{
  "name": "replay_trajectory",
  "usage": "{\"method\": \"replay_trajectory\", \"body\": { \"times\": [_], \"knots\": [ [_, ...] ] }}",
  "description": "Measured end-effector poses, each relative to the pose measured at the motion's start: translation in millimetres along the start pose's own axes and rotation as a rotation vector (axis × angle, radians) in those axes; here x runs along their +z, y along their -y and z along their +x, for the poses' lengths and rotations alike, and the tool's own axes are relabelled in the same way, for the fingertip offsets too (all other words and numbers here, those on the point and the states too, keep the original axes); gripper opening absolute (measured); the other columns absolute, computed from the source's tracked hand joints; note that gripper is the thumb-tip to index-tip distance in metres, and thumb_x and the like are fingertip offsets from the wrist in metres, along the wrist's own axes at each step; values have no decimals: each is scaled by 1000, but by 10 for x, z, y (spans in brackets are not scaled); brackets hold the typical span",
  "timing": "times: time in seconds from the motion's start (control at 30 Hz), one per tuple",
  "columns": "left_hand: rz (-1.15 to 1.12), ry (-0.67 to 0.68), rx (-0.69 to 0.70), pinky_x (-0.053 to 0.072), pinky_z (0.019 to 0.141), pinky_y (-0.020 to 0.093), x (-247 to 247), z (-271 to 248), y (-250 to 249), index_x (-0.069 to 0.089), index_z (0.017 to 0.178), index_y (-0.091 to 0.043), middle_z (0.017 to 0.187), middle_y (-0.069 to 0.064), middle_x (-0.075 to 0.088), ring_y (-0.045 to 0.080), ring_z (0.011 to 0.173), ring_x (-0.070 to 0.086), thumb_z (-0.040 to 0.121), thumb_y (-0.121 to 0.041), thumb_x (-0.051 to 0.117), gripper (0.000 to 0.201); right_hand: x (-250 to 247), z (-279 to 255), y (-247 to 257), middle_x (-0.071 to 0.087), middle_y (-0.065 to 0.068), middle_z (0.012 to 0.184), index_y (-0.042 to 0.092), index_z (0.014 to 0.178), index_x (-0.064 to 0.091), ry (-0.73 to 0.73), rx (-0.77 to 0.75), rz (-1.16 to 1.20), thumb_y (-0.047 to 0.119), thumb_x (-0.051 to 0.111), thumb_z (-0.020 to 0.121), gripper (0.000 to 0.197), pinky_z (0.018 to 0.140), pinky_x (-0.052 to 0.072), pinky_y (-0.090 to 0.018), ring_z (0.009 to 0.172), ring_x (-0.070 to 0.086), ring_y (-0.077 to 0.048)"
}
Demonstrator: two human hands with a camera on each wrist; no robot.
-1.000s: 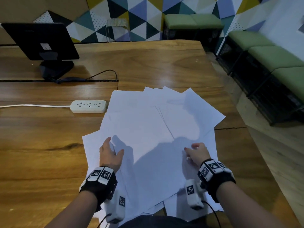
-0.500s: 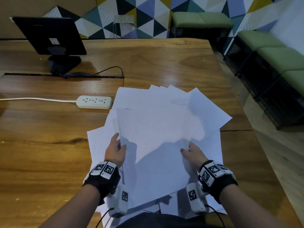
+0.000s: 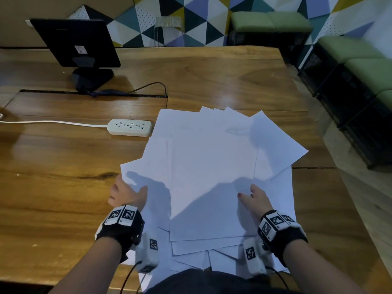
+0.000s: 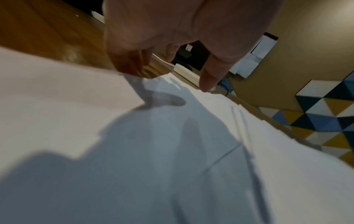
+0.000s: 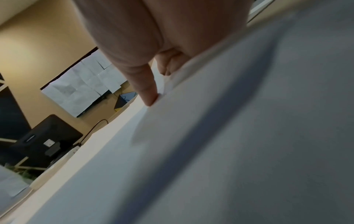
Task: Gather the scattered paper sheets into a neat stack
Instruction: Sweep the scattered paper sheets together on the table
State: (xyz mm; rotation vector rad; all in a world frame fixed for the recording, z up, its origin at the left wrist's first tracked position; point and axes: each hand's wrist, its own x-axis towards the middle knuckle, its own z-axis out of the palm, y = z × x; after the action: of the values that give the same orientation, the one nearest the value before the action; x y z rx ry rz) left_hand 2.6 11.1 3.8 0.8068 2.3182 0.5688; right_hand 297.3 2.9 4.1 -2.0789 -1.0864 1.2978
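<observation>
Several white paper sheets [image 3: 273, 143] lie fanned over each other on the wooden table [image 3: 63, 198]. One top sheet [image 3: 212, 177] lies squared up over the fan. My left hand [image 3: 132, 187] grips the left edge of the pile, thumb on top and fingers hidden under the outermost sheet. In the left wrist view the left hand [image 4: 169, 80] curls down onto a sheet edge [image 4: 114, 91]. My right hand [image 3: 247, 194] pinches the top sheet's right edge, thumb above. The right wrist view shows the right hand [image 5: 159, 87] with its thumb pressed on paper [image 5: 210, 151].
A white power strip [image 3: 129, 127] with its cord lies just left of the pile's far corner. A black monitor [image 3: 75, 43] stands at the back left. The table's right edge [image 3: 331, 187] runs close to the sheets; green benches [image 3: 364, 66] stand beyond.
The top sheet was picked up and turned square over the fan. My left hand slid left to the pile's outer edge; my right hand shifted to the top sheet's right edge.
</observation>
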Motion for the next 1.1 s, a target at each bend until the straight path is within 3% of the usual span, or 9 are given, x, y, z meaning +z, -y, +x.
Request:
{"method": "replay_trajectory", "body": {
  "times": [0.17, 0.33, 0.47, 0.53, 0.67, 0.73, 0.87, 1.0, 1.1],
  "knots": [
    [-104, 24, 94, 39, 103, 53, 33, -42, -102, 21, 143, -9, 145, 21, 33, 41, 130, 39, 78, -19, 65, 79, 27, 32, -62, 35, -38, 135, -16, 122, 36, -20, -19, 8, 15, 54, 88, 49, 103, 33, -56, 124, 37, -47],
    [-19, 147, 135, 52, 89, 48, -17, -29, 13, 55, 118, -3, 114, 20, 65, 38, 101, 60, 78, -17, 60, 43, 5, 34, -107, 43, -35, 130, -13, 115, 44, -28, -38, -4, 17, 54, 88, 42, 101, 37, -55, 120, 43, -45],
    [-86, 208, 189, 52, 83, 41, -130, 53, 59, 63, 107, -8, 103, 17, 68, 37, 96, 63, 83, -11, 56, 26, -24, 98, -155, 52, -20, 133, 4, 124, 49, 81, -28, 92, 18, 55, 88, 39, 104, 39, -53, 122, 49, -35],
    [-328, 266, 233, 51, 89, 48, -198, 59, 36, 65, 91, -18, 99, 14, 69, 33, 93, 64, 84, -6, 57, 15, -62, 102, -157, 53, -10, 130, 3, 122, 48, 97, -15, 199, 11, 54, 90, 34, 104, 41, -46, 123, 46, -29],
    [-562, 460, 96, 50, 81, 44, -194, 9, 15, 61, 89, -13, 104, 20, 63, 28, 78, 61, 88, -6, 55, 10, -112, -59, -52, 57, 1, 91, 7, 107, 51, 132, -59, 262, 1, 47, 91, 17, 67, 46, -11, 109, 53, -30],
    [-475, 525, 15, 50, 82, 46, -104, -7, 20, 57, 108, -5, 110, 25, 62, 33, 86, 62, 88, -25, 58, 29, -49, -37, -49, 54, 1, 105, 7, 110, 52, 147, -66, 206, 5, 48, 92, 19, 80, 44, -17, 111, 44, -20],
    [-261, 504, 39, 40, 103, 49, 39, -141, -25, 39, 132, 0, 141, 21, 46, 39, 124, 48, 82, -49, 58, 73, 171, -1, -38, 49, -16, 137, 1, 127, 45, 220, -146, -63, 19, 53, 89, 43, 106, 37, -45, 126, 45, -31],
    [-266, 440, 144, 52, 89, 55, 114, -146, 105, 56, 102, -12, 111, 21, 66, 37, 99, 64, 64, -15, 73, 42, 320, -46, -46, 63, -11, 107, 8, 112, 55, 213, -253, -212, 33, 54, 87, 35, 90, 44, -34, 100, 58, -26],
    [-336, 460, 119, 50, 90, 58, 103, -132, 145, 55, 105, -11, 111, 22, 66, 39, 99, 64, 73, 3, 65, 36, 108, 11, -95, 61, -12, 94, 12, 105, 56, -73, -156, -89, 30, 58, 85, 27, 78, 40, -27, 91, 58, -27]
  ]
}}
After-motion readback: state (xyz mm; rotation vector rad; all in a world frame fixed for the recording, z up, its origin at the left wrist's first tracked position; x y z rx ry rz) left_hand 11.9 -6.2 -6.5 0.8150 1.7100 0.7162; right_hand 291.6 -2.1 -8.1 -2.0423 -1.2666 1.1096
